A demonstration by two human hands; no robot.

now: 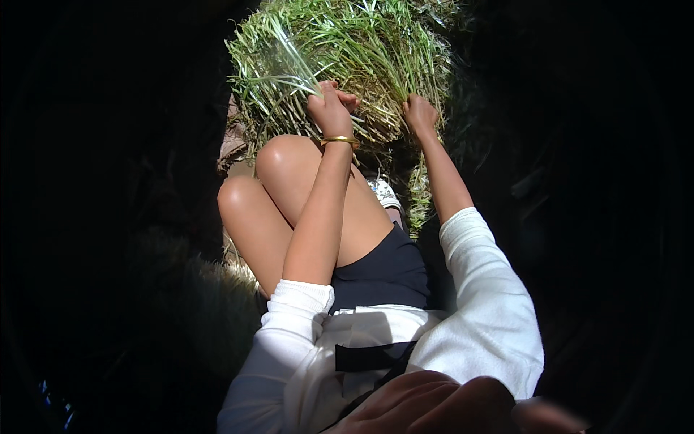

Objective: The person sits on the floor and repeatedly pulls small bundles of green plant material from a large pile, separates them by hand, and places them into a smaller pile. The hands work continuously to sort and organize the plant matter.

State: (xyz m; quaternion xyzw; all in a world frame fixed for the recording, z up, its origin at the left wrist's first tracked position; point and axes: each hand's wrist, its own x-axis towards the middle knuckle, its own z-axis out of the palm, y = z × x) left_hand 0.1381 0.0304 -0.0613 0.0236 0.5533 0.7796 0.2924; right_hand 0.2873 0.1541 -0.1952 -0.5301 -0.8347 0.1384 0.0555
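Observation:
A thick heap of cut green plant stalks (347, 49), like grass or young shoots, lies in front of my knees. My left hand (331, 108), with a gold bangle at the wrist, grips a few pale green stalks (295, 59) near their lower ends; their tops point up and to the left. To the right, my right hand (420, 114) is closed around the lower part of more green stalks (398, 76) at the heap's near right side. Straw-coloured lower stems (379, 114) show between the two hands.
My bare knees (276, 157) are bent close to the heap's near edge. A white patterned shoe (385, 192) shows behind my leg, with loose stalks (418, 200) beside it. Pale, fuzzy plant matter (233, 276) lies to the left. Deep shadow hides the surroundings on both sides.

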